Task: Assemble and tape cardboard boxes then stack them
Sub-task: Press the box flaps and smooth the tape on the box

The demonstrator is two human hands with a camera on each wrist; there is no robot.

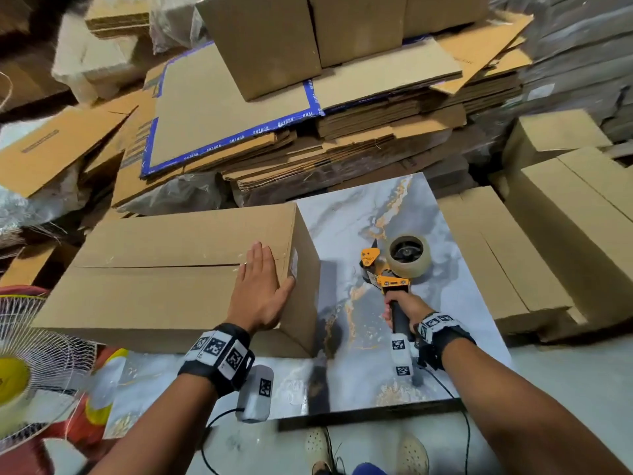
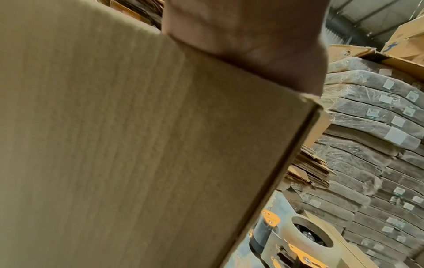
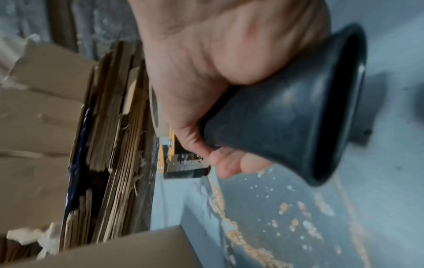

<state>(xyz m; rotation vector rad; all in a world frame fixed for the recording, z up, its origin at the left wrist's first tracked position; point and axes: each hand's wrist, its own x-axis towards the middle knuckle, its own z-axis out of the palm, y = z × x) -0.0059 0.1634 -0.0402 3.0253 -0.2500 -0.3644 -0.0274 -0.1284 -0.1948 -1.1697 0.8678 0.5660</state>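
Left hand point(image 1: 259, 289), fingers flat and together, presses the box point(image 1: 178, 275) flaps; seam runs leftward; right hand point(image 1: 406, 308) fingers wrap the tape dispenser point(image 1: 394, 269), right of the box

Flattened cardboard sheets point(image 1: 342, 138) are lying heaped behind a marble-patterned slab point(image 1: 370, 214), with a white fan point(image 1: 30, 368) standing at its left.

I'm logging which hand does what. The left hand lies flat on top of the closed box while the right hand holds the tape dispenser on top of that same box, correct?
Not quite. The left hand does lie flat on the box, but the tape dispenser in the right hand is beside the box, over the marble-patterned table, as the head view shows.
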